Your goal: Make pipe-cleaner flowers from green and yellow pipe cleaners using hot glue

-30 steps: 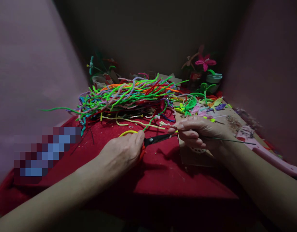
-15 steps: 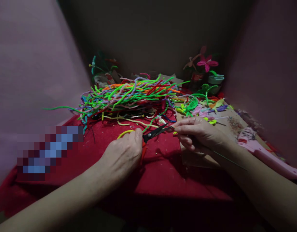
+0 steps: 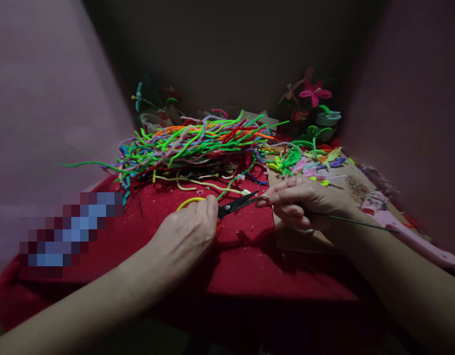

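My left hand (image 3: pixel 193 224) is closed round the handles of a pair of scissors (image 3: pixel 232 206); a yellow loop shows above the fingers and a red-orange part below. Their dark blades point right and stand slightly apart. In my right hand (image 3: pixel 301 202), thumb and fingers pinch a thin dark green wire (image 3: pixel 360 221). The wire's long end runs back to the right over my wrist. Its other end sits at my fingertips, close to the blade tips; whether blade and wire touch I cannot tell.
Behind my hands lies a big heap of colourful pipe cleaners (image 3: pixel 201 143) on the red cloth (image 3: pixel 245 261). Fuzzy petals and leaves (image 3: pixel 304 167) lie on a cardboard sheet (image 3: pixel 304 242). At right rests a pink glue gun (image 3: pixel 408 234). Pipe-cleaner flowers (image 3: pixel 316 93) stand at the back.
The wire's long end has swung up to lie flatter across my right wrist. Both hands keep their holds, the scissors staying beside the right fingertips. The view has shifted slightly.
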Motion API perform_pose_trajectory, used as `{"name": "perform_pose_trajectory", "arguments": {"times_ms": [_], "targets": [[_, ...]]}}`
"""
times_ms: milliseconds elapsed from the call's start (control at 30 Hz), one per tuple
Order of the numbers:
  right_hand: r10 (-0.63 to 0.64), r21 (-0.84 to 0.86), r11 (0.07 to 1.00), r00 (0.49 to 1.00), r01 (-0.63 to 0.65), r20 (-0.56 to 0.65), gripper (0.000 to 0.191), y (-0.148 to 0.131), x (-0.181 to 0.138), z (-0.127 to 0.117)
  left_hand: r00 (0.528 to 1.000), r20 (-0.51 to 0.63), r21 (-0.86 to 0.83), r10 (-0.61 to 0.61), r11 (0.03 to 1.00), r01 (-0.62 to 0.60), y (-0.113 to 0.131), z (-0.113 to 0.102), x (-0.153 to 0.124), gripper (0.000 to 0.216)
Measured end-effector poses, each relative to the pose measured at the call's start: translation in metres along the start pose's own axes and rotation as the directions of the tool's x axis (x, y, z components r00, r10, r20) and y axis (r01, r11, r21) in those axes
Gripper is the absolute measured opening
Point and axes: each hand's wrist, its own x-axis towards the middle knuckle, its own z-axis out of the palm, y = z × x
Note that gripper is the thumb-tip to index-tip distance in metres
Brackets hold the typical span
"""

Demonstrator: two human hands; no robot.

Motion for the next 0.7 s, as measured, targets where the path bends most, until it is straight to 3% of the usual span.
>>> {"name": "perform_pose_trajectory", "arguments": {"times_ms": [300,700], "targets": [[0.052,-0.061,0.997,0.999,-0.051,0.009,0.009,-0.004,-0.003,-0.003,1.0,-0.005,0.045,0.014,0.999,-0.013,0.0,-0.007,-0.004,0.031],[0.015,-0.014,1.0,0.996,-0.013,0.093,0.013,0.002,-0.002,-0.011,0.999,-0.006,0.1,0.034,0.994,-0.033,-0.001,-0.007,-0.007,0.027]]}}
